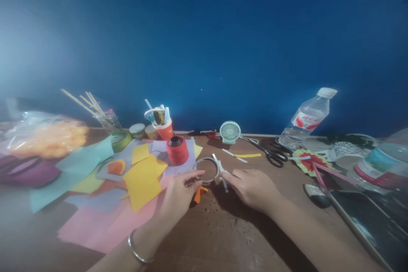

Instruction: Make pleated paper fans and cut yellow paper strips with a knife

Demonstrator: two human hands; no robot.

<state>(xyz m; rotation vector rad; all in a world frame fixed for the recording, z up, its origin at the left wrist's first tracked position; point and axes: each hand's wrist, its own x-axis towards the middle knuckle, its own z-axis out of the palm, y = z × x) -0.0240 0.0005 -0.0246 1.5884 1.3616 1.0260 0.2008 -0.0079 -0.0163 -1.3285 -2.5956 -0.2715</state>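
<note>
While the ring [218, 169] is pinched by the left hand [181, 191], to the near right of the red spool [177, 154] | the right hand [253, 187] is curled beside white strips [219, 165], its grip blurred beyond telling | strips seem cut, none visibly fastened

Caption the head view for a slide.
Left hand holding a ring, right hand close by, beyond them a red spool.

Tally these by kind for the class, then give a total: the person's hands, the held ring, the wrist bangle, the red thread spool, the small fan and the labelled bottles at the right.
Left hand and right hand: 2
Ring: 1
Bangle: 1
Red thread spool: 1
Small fan: 1
Labelled bottles: 2
Total: 8
</note>
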